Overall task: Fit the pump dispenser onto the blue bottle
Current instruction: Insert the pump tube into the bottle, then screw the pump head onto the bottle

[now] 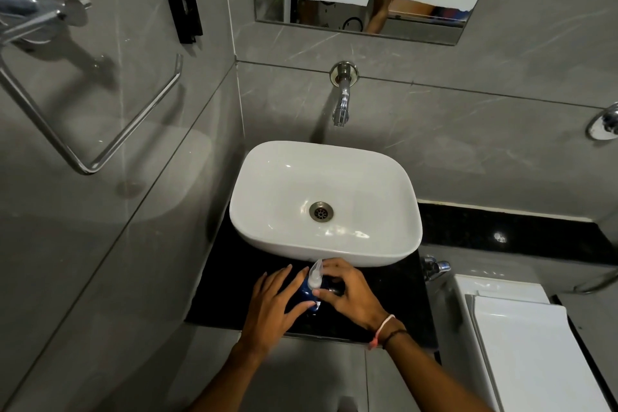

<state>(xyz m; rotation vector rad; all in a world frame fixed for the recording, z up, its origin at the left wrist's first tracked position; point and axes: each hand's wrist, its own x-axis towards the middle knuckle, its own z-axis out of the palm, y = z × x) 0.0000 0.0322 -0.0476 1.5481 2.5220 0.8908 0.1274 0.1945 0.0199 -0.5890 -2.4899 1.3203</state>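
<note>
**Pump Dispenser at Bottle Neck, Both Hands Engaged**

The setting is a grey, veined-tile bathroom with a polished black desk [234, 278] carrying a glossy white, rounded-rectangular ceramic basin [326, 204].

Fingers [329, 269] of the right hand [351, 294] are curled together around the top of the blue bottle [306, 293], thumb and forefinger pinched at the base of the pump dispenser [315, 274]. The dispenser is translucent white plastic, tapered, with its nozzle pointing toward the basin's front edge. It sits on top of the bottle; whether it is fully seated cannot be determined. The bottle is glossy blue plastic, positioned on the desk directly in front of the basin, between the two hands and largely hidden by them.

The left hand [274, 301] is laid against the bottle's left side, fingers extended and slightly spread, thumb pressed on the lower body. The right wrist carries a pink band [381, 331] and a dark cord. Both forearms enter from the lower frame edge and converge on the bottle.

A chrome tap [341, 100] projects from the wall above the basin. A chrome towel ring [97, 157] is mounted on the left wall.
</note>
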